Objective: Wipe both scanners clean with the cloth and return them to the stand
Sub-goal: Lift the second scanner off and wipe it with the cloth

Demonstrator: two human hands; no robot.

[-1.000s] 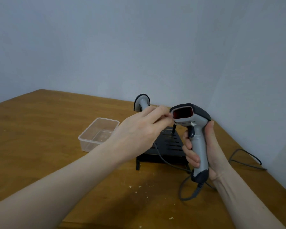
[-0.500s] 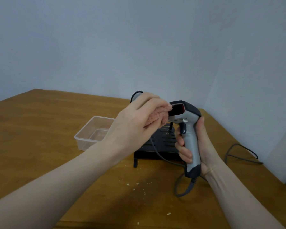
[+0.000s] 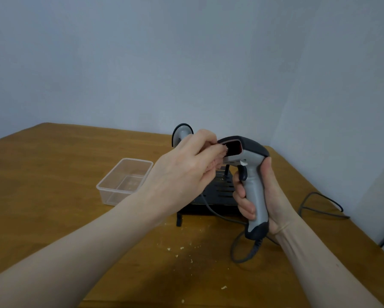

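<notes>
My right hand (image 3: 264,196) grips the handle of a grey and black scanner (image 3: 251,172), held upright above the table with its red window facing left. My left hand (image 3: 184,172) pinches a small pink cloth (image 3: 217,155) and presses it against the left side of that window. Most of the cloth is hidden by my fingers. Behind my left hand a second grey scanner (image 3: 182,133) stands on the black slotted stand (image 3: 222,194); only its head shows.
A clear plastic box (image 3: 124,181) sits on the wooden table (image 3: 53,174) left of the stand. Grey cables (image 3: 320,207) trail to the right and below the held scanner. Pale crumbs (image 3: 180,248) lie in front of the stand. The wall is close behind.
The pink cloth came out between my left fingers and now presses against the scanner's window. The held scanner has stayed in about the same place in my right hand.
</notes>
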